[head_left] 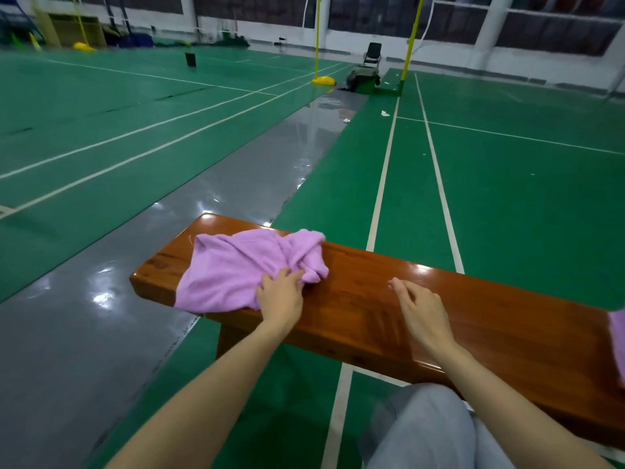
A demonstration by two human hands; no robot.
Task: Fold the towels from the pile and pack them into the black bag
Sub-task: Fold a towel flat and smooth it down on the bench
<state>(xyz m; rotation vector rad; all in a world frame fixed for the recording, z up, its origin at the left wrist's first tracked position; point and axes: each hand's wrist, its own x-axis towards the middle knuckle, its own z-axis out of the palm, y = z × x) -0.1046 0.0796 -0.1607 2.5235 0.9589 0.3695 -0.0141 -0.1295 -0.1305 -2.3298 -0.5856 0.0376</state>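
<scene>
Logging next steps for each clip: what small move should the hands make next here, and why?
Probably bring the right hand over to the purple towel and spread it flat. The towel lies crumpled on the left end of the wooden bench, only the left hand touches its near edge, and the right hand hovers over bare wood holding nothing.

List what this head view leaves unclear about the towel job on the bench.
- Black bag: none identifiable; a dark bundle on the far court is too small to identify.
- Towel pile: only a purple strip shows, cut by the right edge.
- Purple towel: crumpled, so its corners are buried in its own folds.
- Left hand: fingertips lie on the cloth; pinching or pressing is unclear.
- Right hand: above the bench; contact unclear.
</scene>
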